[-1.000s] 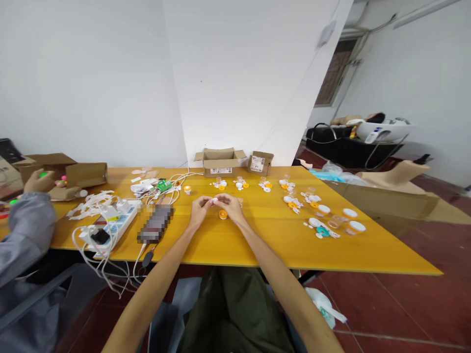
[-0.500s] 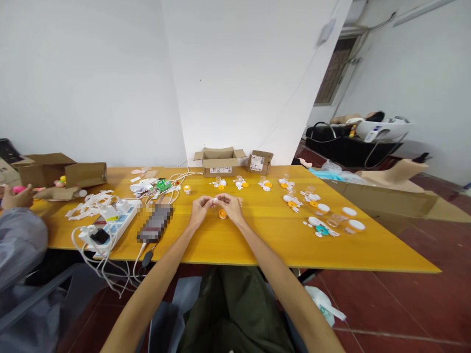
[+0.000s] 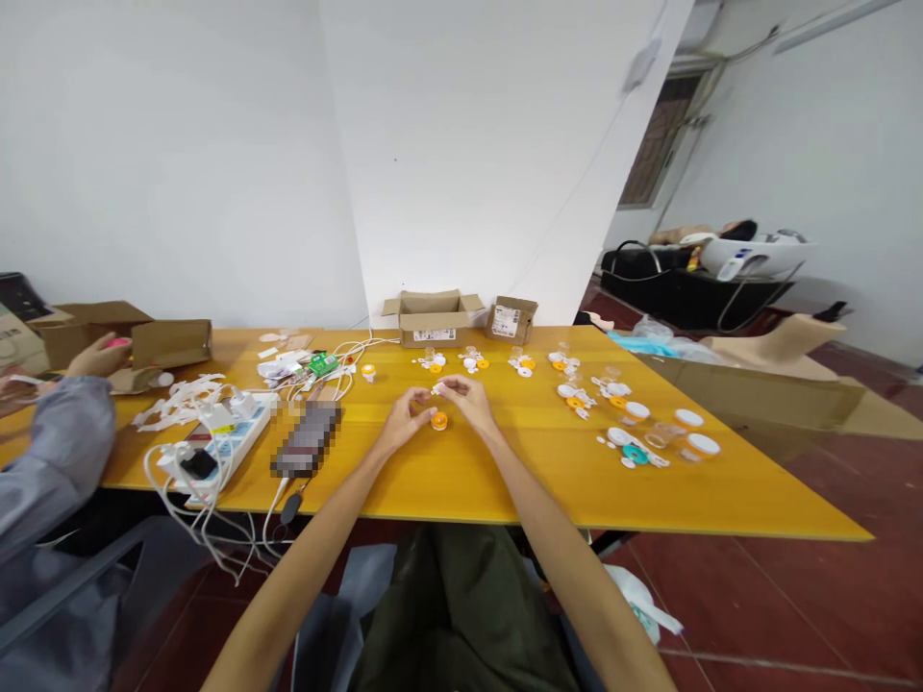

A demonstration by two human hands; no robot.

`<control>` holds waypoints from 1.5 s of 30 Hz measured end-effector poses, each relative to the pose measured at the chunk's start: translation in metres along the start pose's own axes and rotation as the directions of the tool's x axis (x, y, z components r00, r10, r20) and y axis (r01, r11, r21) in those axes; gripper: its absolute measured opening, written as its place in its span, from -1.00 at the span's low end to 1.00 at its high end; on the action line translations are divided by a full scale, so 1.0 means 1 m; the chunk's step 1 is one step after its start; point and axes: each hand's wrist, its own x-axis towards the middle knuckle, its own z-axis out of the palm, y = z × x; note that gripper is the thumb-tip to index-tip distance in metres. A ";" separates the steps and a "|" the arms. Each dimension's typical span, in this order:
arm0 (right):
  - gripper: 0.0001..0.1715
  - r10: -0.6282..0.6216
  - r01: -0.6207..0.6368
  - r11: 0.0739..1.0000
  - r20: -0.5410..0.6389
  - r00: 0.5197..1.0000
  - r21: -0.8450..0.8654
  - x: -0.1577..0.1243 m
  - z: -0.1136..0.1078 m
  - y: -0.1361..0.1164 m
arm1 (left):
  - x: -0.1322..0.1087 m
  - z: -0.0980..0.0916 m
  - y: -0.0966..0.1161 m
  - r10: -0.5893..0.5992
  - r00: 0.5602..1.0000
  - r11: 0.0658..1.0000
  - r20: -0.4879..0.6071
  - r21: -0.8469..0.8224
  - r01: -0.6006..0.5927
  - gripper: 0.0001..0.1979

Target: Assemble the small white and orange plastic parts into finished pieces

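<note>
A small white plastic piece is pinched in the fingertips of my right hand, above the table. Close by on the left, my left hand has thumb and fingers apart, with nothing visible between them. Just below the fingertips, a small orange-ringed part sits on the yellow table. Behind my hands lie groups of white discs and orange rings with clear cups. The white piece is too small to make out in detail.
To the right are white-lidded jars and a teal ring. A phone, power strip and cables lie left. Open cardboard boxes stand against the wall. A co-worker's hand is at far left.
My left hand has drawn apart from the white piece and its fingers have opened; my right hand keeps hold of it. The co-worker's hand has moved right and away, towards the box.
</note>
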 end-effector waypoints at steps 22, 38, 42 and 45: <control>-0.81 -0.150 0.256 0.904 0.306 0.940 -0.342 -0.028 -0.013 -0.013 | -0.003 0.004 -0.001 0.076 0.983 0.928 0.170 0.349 -0.132 -0.82; -0.79 -0.220 0.352 0.867 0.363 0.905 -0.353 -0.028 -0.013 -0.010 | -0.001 0.004 -0.003 0.064 0.972 0.903 0.227 0.401 -0.153 -0.82; -0.77 -0.222 0.360 0.866 0.378 0.899 -0.347 -0.028 -0.013 -0.011 | -0.001 0.003 -0.002 0.068 0.971 0.905 0.229 0.395 -0.157 -0.84; -0.75 -0.231 0.369 0.867 0.386 0.893 -0.335 -0.028 -0.014 -0.012 | -0.002 0.003 -0.001 0.070 0.971 0.906 0.230 0.392 -0.159 -0.84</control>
